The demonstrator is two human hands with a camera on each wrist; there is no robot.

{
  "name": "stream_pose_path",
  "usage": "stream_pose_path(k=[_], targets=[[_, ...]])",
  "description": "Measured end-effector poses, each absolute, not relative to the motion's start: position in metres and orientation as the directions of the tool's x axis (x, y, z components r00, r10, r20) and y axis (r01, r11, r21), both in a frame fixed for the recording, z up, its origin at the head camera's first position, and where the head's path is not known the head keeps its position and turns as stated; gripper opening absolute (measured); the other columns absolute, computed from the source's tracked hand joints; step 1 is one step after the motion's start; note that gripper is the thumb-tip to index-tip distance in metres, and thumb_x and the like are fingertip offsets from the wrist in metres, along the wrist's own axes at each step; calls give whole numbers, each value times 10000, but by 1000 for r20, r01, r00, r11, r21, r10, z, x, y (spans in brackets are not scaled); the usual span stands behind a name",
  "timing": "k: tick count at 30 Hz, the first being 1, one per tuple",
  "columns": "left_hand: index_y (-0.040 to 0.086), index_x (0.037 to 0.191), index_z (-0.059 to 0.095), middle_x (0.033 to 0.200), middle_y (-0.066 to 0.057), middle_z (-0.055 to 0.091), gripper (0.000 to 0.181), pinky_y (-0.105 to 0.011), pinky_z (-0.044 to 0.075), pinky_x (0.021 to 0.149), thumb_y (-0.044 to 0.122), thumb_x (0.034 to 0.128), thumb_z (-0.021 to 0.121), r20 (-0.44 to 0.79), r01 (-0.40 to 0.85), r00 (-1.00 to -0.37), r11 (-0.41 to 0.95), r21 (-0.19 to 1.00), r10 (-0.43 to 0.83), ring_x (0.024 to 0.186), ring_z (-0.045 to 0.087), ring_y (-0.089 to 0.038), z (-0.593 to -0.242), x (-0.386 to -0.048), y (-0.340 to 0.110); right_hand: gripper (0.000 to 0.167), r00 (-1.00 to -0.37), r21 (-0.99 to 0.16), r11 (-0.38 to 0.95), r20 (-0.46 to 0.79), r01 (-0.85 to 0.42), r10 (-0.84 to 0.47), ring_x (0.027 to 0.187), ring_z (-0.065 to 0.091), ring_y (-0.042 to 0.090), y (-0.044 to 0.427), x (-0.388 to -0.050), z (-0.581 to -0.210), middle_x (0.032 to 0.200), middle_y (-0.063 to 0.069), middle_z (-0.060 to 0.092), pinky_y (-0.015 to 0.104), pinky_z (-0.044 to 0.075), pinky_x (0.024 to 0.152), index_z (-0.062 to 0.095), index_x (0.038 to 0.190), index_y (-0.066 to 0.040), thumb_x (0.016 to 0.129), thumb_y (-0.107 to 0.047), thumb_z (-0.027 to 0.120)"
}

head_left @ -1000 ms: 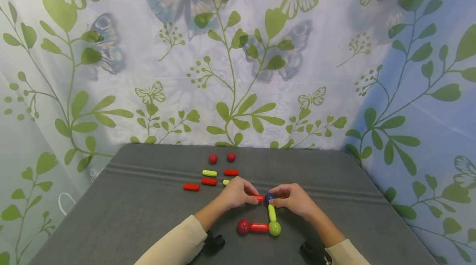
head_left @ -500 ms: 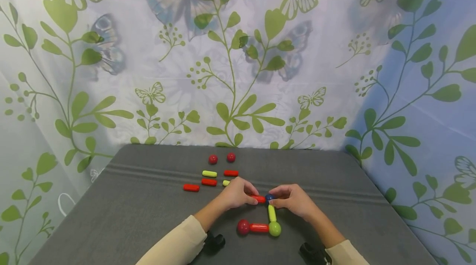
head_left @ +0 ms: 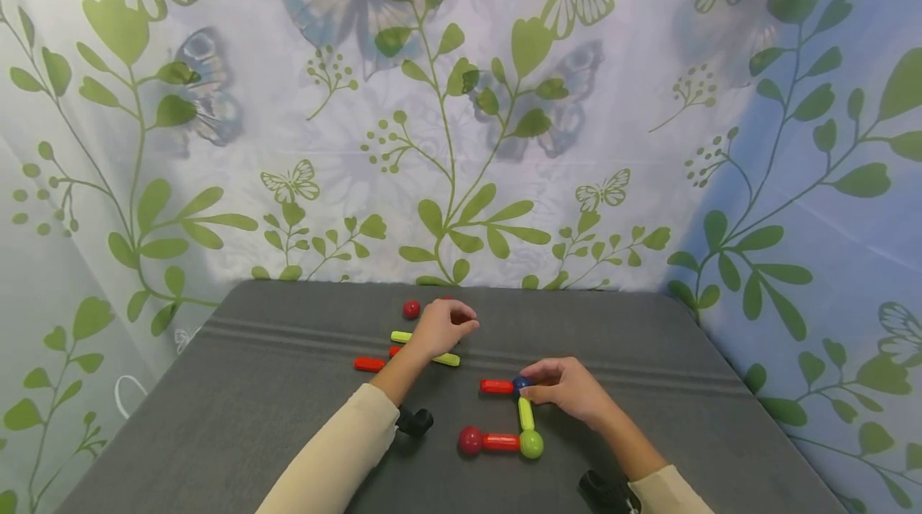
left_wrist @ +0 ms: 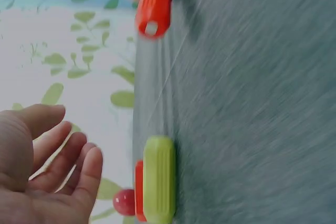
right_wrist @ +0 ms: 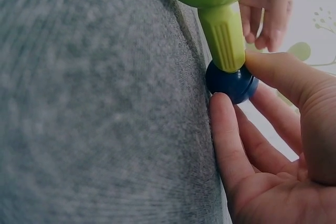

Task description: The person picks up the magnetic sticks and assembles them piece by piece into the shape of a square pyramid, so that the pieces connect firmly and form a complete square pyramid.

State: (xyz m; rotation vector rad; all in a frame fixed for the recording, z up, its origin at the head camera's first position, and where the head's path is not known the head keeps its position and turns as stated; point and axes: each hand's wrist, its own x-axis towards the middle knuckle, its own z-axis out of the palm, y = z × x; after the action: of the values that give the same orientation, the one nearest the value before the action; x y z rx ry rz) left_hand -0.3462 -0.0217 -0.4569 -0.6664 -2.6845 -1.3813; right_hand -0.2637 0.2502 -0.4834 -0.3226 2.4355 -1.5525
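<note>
A chain of rods and balls lies on the grey table. From a dark red ball point(head_left: 471, 440) it runs through a red rod point(head_left: 500, 442), a green ball point(head_left: 531, 443) and a yellow-green rod point(head_left: 526, 415) to a blue ball point(head_left: 521, 386). Another red rod point(head_left: 496, 387) points left from the blue ball; its pale end tip shows in the left wrist view. My right hand point(head_left: 572, 391) pinches the blue ball between thumb and fingers. Over the loose pieces at the back hovers my left hand point(head_left: 441, 328), fingers loosely bent, holding nothing.
Loose pieces lie around the left hand: a red ball point(head_left: 411, 309), a yellow-green rod point(head_left: 399, 336), another yellow-green rod point(head_left: 448, 359) and a red rod point(head_left: 370, 364). The hand partly hides others. A patterned curtain point(head_left: 461, 138) hangs behind the table point(head_left: 288, 418).
My left hand has let go of the red rod beside the blue ball and moved up and left to the loose pieces. The right hand stays at the blue ball.
</note>
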Motion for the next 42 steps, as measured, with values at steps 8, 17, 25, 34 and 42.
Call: stream_pose_path(k=[8,17,25,34,42], targets=[[96,1136,738,1072,-109,682,181,-419,555,864,107,957,714,290,358,-933,608,709,212,967,642,-254,-462,-376,-25,353,-948,-909,413,-83,-55,-307,894,697,169,249,-264,-485,1065,99,753,302,613,756,746,1164,-29,866,-199,828],[53,1207,705,1154,-163,628,259,-452,551,869,118,956,718,215,258,-966,650,715,146,1023,620,-307,-463,-385,-27,359,-947,-906,420,-92,-48,-308,883,707,168,248,-264,-485,1057,93,762,295,589,718,750,1161,-36,863,-221,831],[50,1322,664,1327,-192,570,379,-492,517,1020,138,957,718,149,195,-981,724,661,128,1209,593,-356,-464,-391,-25,359,-948,-909,414,-90,-48,-306,888,707,170,249,-265,-485,1068,97,758,298,597,728,748,1166,-40,865,-219,830],[37,1341,650,1333,-196,580,393,-485,514,1034,123,961,705,126,186,-982,739,647,137,1227,595,-358,-472,-399,-23,363,-949,-909,414,-91,-44,-301,892,701,171,250,-265,-485,1057,91,753,306,602,746,747,1163,-35,861,-217,834],[35,1215,677,1228,-139,657,293,-467,529,998,73,928,719,144,218,-976,727,651,164,1162,623,-324,-471,-398,-23,367,-950,-908,417,-92,-44,-300,889,696,172,251,-264,-484,1061,90,750,319,605,748,742,1174,-30,868,-212,828]])
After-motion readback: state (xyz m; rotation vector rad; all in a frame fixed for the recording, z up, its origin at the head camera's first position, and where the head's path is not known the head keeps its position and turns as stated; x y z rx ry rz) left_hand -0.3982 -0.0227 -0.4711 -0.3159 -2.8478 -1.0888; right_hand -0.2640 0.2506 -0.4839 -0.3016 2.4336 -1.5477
